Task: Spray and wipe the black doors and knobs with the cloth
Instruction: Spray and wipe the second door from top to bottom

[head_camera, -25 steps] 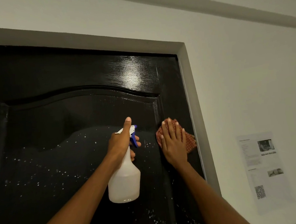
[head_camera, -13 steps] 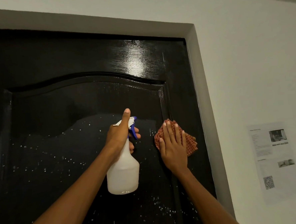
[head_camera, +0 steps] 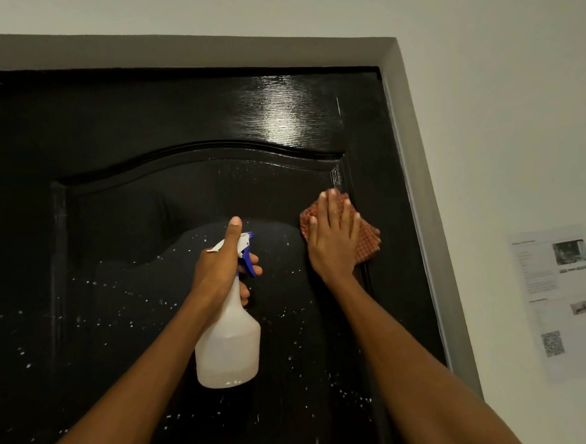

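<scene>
A sheet [head_camera: 560, 300] stuck on the white wall [head_camera: 501, 123] right of the door carries blocks of print, three small pictures and a QR code; the print is too small to read; no brand or label shows on anything else.

The bottle [head_camera: 228, 349] is a white, translucent spray bottle with a blue trigger and nozzle; its body looks pale throughout and the level of liquid inside cannot be told.

The left hand [head_camera: 220, 265] grips the bottle by its neck, fingers curled round under the trigger, thumb pointing straight up behind the spray head; the bottle hangs upright in front of the door's middle panel, nozzle toward it.

The right hand [head_camera: 333, 238] lies flat, fingers straight and close together, pressing the cloth [head_camera: 366, 239] against the door [head_camera: 141, 121]; the cloth is red-and-white checked, folded, and shows past the fingertips and along the hand's right edge; it sits at the right border of the arched raised panel, near the grey frame [head_camera: 416, 186].

The door is glossy black; white droplets speckle its lower panel; a bright glare lies on the upper part, above the arch.
</scene>
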